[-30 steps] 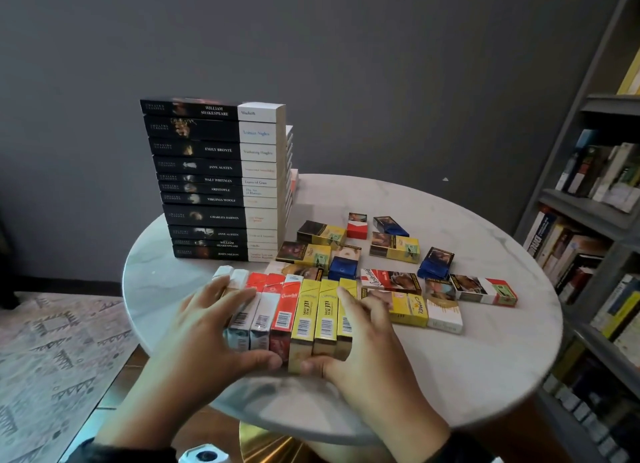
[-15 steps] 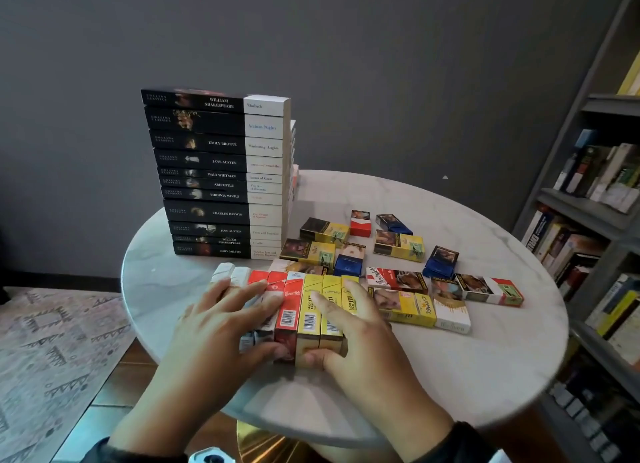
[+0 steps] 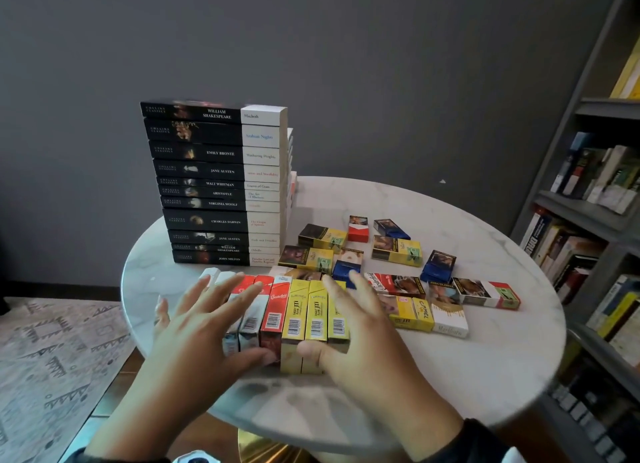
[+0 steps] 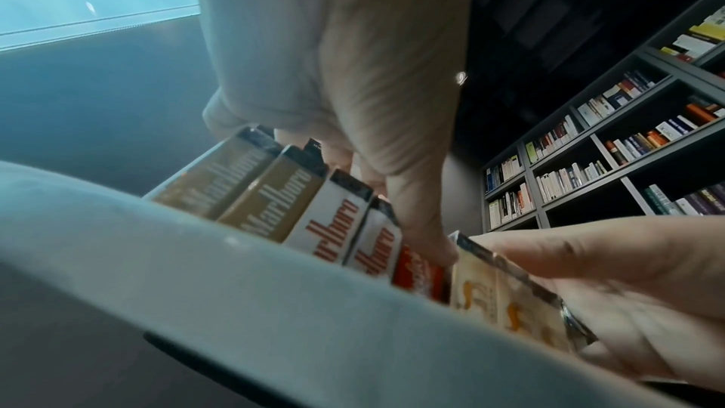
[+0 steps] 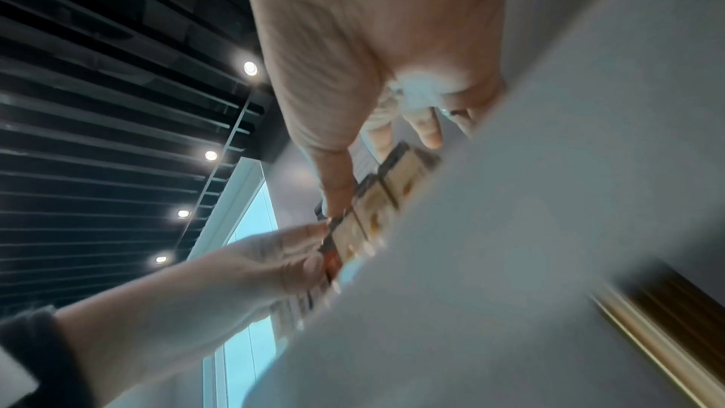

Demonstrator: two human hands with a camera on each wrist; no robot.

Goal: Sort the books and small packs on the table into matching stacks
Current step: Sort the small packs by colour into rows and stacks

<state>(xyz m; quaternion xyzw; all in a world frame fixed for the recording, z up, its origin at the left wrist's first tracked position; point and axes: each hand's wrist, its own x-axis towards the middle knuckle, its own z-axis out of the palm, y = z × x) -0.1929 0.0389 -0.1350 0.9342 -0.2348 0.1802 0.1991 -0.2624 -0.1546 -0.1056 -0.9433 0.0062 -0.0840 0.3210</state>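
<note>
A row of small packs (image 3: 294, 317) stands on edge near the front of the round marble table (image 3: 467, 376): white ones at the left, then red, then yellow. My left hand (image 3: 214, 324) lies over the white and red packs with straight, spread fingers, its thumb against the red pack's near end (image 4: 415, 269). My right hand (image 3: 349, 324) covers the yellow packs (image 5: 376, 207) the same way, thumb on their near ends. A tall stack of black-and-white books (image 3: 221, 185) stands behind the row at the back left.
Loose packs lie flat behind and to the right of the row: yellow-and-black ones (image 3: 322, 235), a red one (image 3: 357, 228), blue ones (image 3: 437, 267) and a white one (image 3: 450, 319). A full bookshelf (image 3: 595, 220) rises at the right. A patterned rug (image 3: 52, 358) covers the floor at the left.
Both hands stay on the row, thumbs still at its near ends. Their fingers have straightened and spread wider over the tops of the packs. The row has barely shifted.
</note>
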